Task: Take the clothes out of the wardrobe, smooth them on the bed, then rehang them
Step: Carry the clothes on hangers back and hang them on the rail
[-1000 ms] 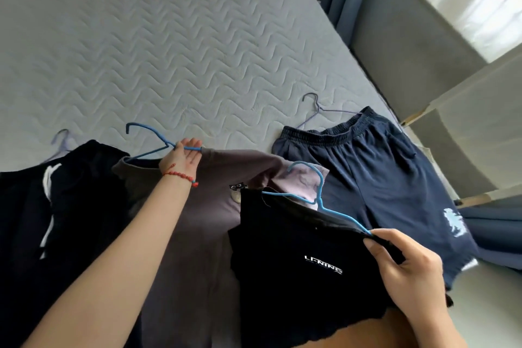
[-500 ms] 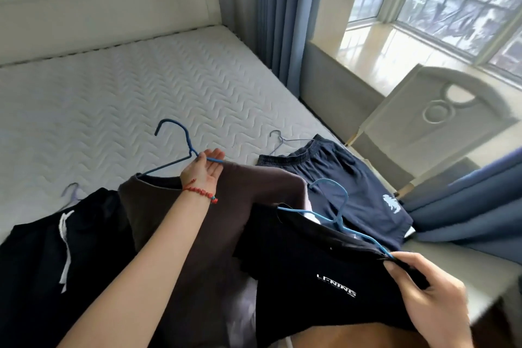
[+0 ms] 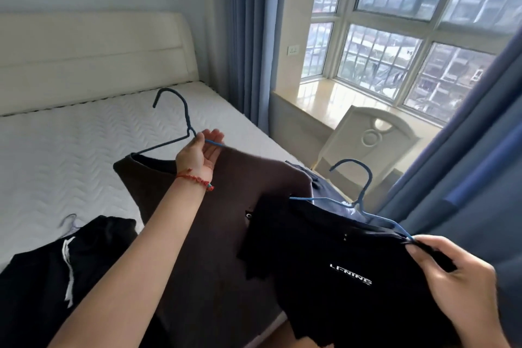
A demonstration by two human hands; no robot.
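My left hand (image 3: 201,151) pinches the wire of a dark blue hanger (image 3: 175,121) that carries a brown shirt (image 3: 226,206), lifted above the bed (image 3: 70,155). Lower right, my right hand (image 3: 454,280) grips the shoulder end of a light blue hanger (image 3: 364,195) together with the black shirt (image 3: 324,263) with white lettering that hangs on it. Black shorts (image 3: 56,271) with a white drawstring lie at the bed's near left, on a pale hanger (image 3: 70,220). A sliver of navy shorts (image 3: 319,181) shows behind the brown shirt.
The cream headboard (image 3: 93,59) stands at the bed's far end. Blue curtains (image 3: 248,37) hang beside the window (image 3: 395,31) and at the right edge. A white chair (image 3: 367,144) stands by the window ledge, close to the bed's right side.
Both hands have raised their hangers and shirts off the bed. The view has tilted upward, bringing headboard and window into sight; the navy shorts are now mostly hidden.
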